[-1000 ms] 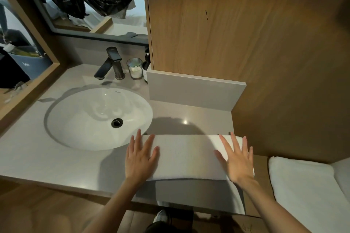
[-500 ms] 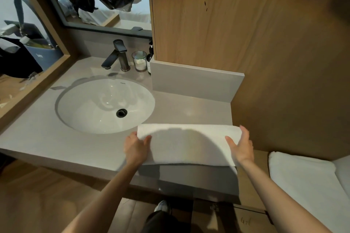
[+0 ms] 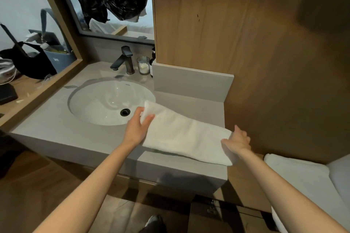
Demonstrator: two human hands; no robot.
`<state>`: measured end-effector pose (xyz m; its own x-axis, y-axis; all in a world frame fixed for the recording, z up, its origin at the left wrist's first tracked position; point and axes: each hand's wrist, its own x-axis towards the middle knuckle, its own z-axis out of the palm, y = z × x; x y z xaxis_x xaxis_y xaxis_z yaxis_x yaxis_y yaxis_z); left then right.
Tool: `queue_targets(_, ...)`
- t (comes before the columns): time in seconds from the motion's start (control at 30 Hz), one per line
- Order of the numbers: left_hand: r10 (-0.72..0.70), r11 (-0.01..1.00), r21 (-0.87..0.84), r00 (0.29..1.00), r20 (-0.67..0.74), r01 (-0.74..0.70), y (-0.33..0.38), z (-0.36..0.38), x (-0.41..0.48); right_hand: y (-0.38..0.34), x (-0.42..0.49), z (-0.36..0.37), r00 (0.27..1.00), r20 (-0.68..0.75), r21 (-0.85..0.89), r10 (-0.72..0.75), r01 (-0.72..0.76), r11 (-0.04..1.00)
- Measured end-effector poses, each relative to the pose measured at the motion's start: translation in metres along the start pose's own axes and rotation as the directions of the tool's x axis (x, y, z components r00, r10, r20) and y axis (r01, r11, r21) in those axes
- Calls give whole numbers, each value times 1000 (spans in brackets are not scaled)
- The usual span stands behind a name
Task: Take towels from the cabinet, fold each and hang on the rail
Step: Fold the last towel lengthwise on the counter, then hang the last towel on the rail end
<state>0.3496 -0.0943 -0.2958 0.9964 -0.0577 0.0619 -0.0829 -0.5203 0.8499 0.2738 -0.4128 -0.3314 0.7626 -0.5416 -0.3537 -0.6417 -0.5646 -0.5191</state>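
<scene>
Both hands are grasping the towel (image 3: 185, 134). The left hand (image 3: 139, 128) is pinching its far-left end, thumb on top. The right hand (image 3: 236, 141) is curling round the near-right end. The towel is sitting as a long folded strip, slanting just above the counter (image 3: 56, 134). Its left end is hanging by the sink (image 3: 106, 100) rim and its right end is sticking past the counter's right edge. I can't tell if the middle is touching the counter.

My read is that folding looks done and this is the lift toward the rail (rail and cabinet aren't showing).

Doing it well:
- holding both ends level and lightly taut, so the layers aren't sliding apart
- clamping all the layers at each end, not just the top one
- steering the left end clear of the basin, which may be wet, and of the faucet (image 3: 123, 60)
- when draping, aiming the strip's middle at the rail so both halves are hanging even

The risk is a sagging middle opening the fold.
</scene>
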Motion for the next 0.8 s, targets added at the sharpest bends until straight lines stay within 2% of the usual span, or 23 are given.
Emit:
queue_targets(0.1, 147, 988, 36, 989, 26, -147, 44, -7, 2, -24, -16, -18, 981, 47, 53, -190, 187, 981)
queue_targets(0.17, 264, 960, 79, 962, 76, -270, 74, -10, 3, -44, -31, -35, 938, 37, 88, -345, 340, 936)
queue_targets(0.27, 447, 874, 146, 885, 132, -463, 118, -15, 0, -78, -65, -66, 820, -39, 142, -570, 569, 810)
queue_targets(0.33, 555, 800, 169, 817, 156, -575, 152, -23, -5, -98, -91, -87, 750, -99, 192, -654, 660, 727)
queue_targets(0.47, 754, 567, 238, 613, 236, -789, 221, -56, -18, -125, -144, -131, 675, -261, 255, -690, 737, 626)
queue_targets(0.6, 873, 329, 335, 420, 248, -883, 273, -96, -31, -139, -194, -167, 642, -350, 189, -683, 762, 619)
queue_targets(0.7, 940, 233, 318, 296, 169, -919, 305, -126, -38, -154, -230, -187, 599, -447, 141, -664, 780, 609)
queue_targets(0.8, 969, 188, 311, 228, 98, -932, 338, -155, -40, -177, -266, -211, 546, -546, 82, -635, 789, 608)
